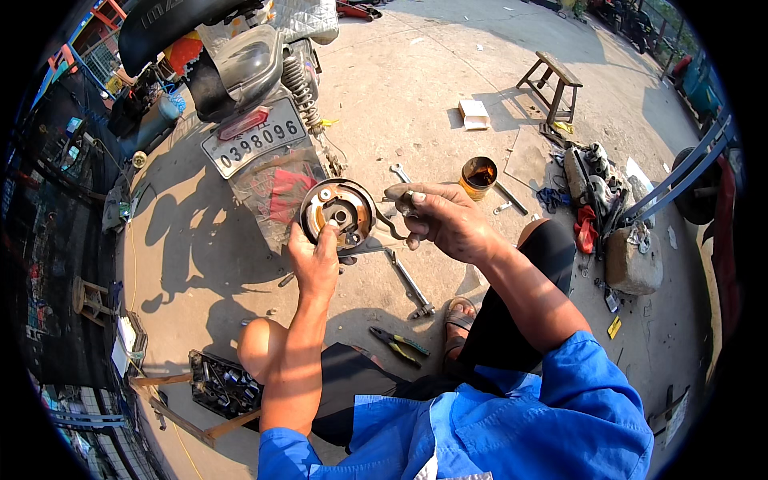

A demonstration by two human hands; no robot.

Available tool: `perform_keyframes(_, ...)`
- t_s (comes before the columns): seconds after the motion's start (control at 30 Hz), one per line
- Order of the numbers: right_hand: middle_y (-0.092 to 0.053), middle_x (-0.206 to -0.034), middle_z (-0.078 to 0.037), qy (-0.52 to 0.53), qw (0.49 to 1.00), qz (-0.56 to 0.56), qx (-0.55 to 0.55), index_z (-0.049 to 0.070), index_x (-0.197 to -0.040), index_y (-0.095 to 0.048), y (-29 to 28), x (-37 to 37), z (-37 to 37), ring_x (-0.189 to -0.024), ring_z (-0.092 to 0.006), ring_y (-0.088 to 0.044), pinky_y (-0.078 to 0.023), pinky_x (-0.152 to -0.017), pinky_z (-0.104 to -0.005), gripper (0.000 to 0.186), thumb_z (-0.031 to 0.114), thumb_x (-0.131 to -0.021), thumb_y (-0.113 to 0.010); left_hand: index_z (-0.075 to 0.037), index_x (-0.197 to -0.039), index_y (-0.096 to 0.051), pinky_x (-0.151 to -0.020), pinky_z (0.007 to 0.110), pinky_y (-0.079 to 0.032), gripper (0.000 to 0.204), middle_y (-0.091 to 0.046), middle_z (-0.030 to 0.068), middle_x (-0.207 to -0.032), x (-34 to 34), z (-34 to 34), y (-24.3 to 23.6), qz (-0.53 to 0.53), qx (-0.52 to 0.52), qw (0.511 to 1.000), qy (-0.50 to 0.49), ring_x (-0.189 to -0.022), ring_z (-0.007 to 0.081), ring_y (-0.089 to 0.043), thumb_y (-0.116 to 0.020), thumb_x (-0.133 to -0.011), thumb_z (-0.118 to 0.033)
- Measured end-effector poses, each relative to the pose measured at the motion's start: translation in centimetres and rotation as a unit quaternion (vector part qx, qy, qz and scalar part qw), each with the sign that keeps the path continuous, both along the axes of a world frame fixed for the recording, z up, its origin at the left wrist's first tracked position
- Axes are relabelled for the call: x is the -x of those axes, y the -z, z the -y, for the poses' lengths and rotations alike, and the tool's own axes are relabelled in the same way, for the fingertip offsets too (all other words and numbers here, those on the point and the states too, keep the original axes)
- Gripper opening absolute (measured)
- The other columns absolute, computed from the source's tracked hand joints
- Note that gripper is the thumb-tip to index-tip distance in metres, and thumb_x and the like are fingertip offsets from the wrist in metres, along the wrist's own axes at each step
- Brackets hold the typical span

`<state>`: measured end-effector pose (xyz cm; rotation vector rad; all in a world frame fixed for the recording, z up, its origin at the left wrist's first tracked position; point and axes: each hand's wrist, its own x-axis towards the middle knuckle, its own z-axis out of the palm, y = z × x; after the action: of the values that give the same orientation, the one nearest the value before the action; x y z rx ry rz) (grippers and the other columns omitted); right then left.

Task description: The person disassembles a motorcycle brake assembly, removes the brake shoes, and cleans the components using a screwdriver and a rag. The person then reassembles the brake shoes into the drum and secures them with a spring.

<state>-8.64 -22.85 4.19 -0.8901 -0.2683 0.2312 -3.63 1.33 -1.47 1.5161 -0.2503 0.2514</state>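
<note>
A round drum-brake plate (362, 210) with brake shoes and a central hub hole faces up in front of me. My left hand (313, 254) grips its near rim, thumb on top and fingers underneath. Just right of the plate, my right hand (442, 218) is closed in a pinch; a small dark piece shows at its fingertips, too small to name. A dark curved lever (390, 222) runs between the plate and my right hand. Beyond the plate stands the rear of a motorbike (248, 72) with its number plate (253, 138) and coil spring shock absorber (297, 84).
Pliers (398, 346), a long-handled wrench (410, 286) and a spanner (399, 173) lie on the concrete. A tin of dark liquid (479, 174) stands right of my right hand. Further off are an open box (474, 114), a wooden stool (554, 80) and a parts tray (224, 386).
</note>
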Motion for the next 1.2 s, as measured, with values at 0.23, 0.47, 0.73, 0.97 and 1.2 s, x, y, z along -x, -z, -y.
perform_keyframes(0.23, -0.059, -0.095, -0.005, 0.002, 0.999, -0.039, -0.014, -0.004, -0.133, -0.061, -0.23, -0.11, 0.17, -0.077, -0.0129, -0.052, -0.058, -0.071, -0.0329, 0.038, 0.014, -0.101, -0.056, 0.004, -0.113, -0.061, -0.085, 0.028, -0.051, 0.021, -0.069, 0.0071, -0.105, 0.07, 0.24, -0.16, 0.004, 0.015, 1.000, 0.001, -0.092, 0.0115, -0.064, -0.062, -0.093, -0.001)
perform_keyframes(0.47, -0.057, -0.093, -0.005, 0.010, 0.999, -0.046, -0.005, -0.006, -0.134, -0.060, -0.45, 0.02, 0.06, -0.076, -0.0123, -0.050, -0.058, -0.071, -0.0323, 0.039, 0.013, -0.100, -0.054, 0.004, -0.112, -0.061, -0.084, 0.029, -0.052, 0.021, -0.070, 0.0078, -0.103, -0.12, 0.13, 0.01, 0.004, 0.003, 1.000, -0.006, -0.091, 0.0127, -0.065, -0.063, -0.092, -0.001)
perform_keyframes(0.73, -0.056, -0.090, -0.004, 0.013, 0.999, -0.042, -0.004, -0.005, -0.134, -0.060, -0.42, 0.09, 0.13, -0.075, -0.0116, -0.050, -0.059, -0.070, -0.0313, 0.039, 0.012, -0.101, -0.054, 0.005, -0.114, -0.061, -0.086, 0.029, -0.052, 0.024, -0.070, 0.0083, -0.106, -0.12, 0.29, -0.02, 0.008, 0.026, 1.000, 0.003, -0.094, 0.0133, -0.065, -0.063, -0.091, -0.002)
perform_keyframes(0.97, -0.057, -0.088, -0.004, 0.013, 0.999, -0.034, -0.005, -0.006, -0.134, -0.060, 0.03, -0.06, 0.28, -0.073, -0.0116, -0.050, -0.060, -0.069, -0.0310, 0.038, 0.015, -0.102, -0.055, 0.005, -0.116, -0.061, -0.087, 0.030, -0.052, 0.025, -0.070, 0.0086, -0.107, -0.12, 0.22, 0.07, -0.007, 0.031, 0.999, 0.009, -0.095, 0.0135, -0.066, -0.063, -0.091, -0.002)
perform_keyframes(1.2, -0.062, -0.094, -0.007, -0.001, 0.999, -0.038, -0.029, -0.006, -0.134, -0.059, -0.01, -0.09, 0.35, -0.073, -0.0108, -0.052, -0.060, -0.069, -0.0306, 0.038, 0.016, -0.103, -0.058, 0.005, -0.116, -0.061, -0.090, 0.031, -0.052, 0.026, -0.069, 0.0095, -0.109, -0.28, 0.29, 0.18, -0.004, 0.042, 0.999, 0.012, -0.098, 0.0145, -0.065, -0.063, -0.092, -0.003)
